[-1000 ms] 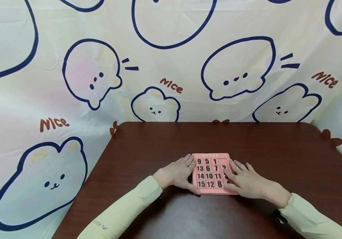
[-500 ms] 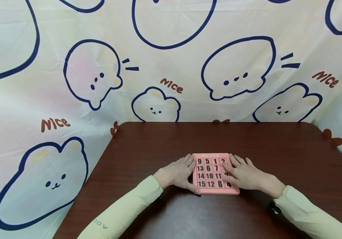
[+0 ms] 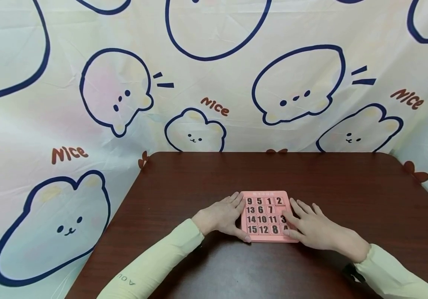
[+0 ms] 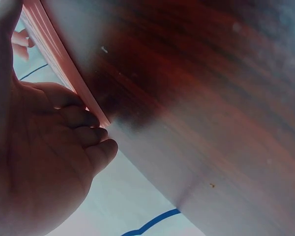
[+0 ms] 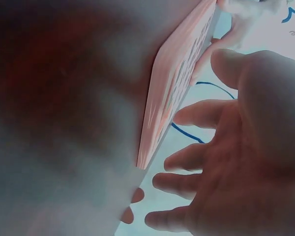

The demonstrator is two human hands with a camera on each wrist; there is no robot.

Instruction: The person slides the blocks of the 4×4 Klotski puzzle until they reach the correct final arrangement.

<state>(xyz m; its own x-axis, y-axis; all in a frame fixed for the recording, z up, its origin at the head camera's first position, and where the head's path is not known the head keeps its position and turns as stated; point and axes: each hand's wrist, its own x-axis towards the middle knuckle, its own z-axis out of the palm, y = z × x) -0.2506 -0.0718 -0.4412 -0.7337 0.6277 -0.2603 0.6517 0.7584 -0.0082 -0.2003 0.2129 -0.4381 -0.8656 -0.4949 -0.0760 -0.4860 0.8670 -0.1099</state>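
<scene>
A pink sliding number puzzle (image 3: 266, 238) lies flat on the dark wooden table, seen edge-on in both wrist views. Along its left side rests my left hand (image 3: 223, 216), fingers at the upper left edge and thumb by the lower left corner. My right hand (image 3: 316, 227) reaches over the right side with fingers extended and spread. Its index finger is by the tile marked 3 (image 3: 283, 219), but whether it touches is unclear. The tile marked 2 (image 3: 279, 201) sits in the top right corner, with a gap below it. Fingers partly cover the right column.
The brown table (image 3: 199, 178) extends around the puzzle on all sides. Behind it hangs a pale cloth (image 3: 236, 83) printed with cartoon animals. Both forearms wear pale green sleeves (image 3: 154, 261).
The tile marked 2 has slid up into the top right corner, leaving a gap under it. My right hand went up with it, then drew back toward me and rightward. My left hand stays put.
</scene>
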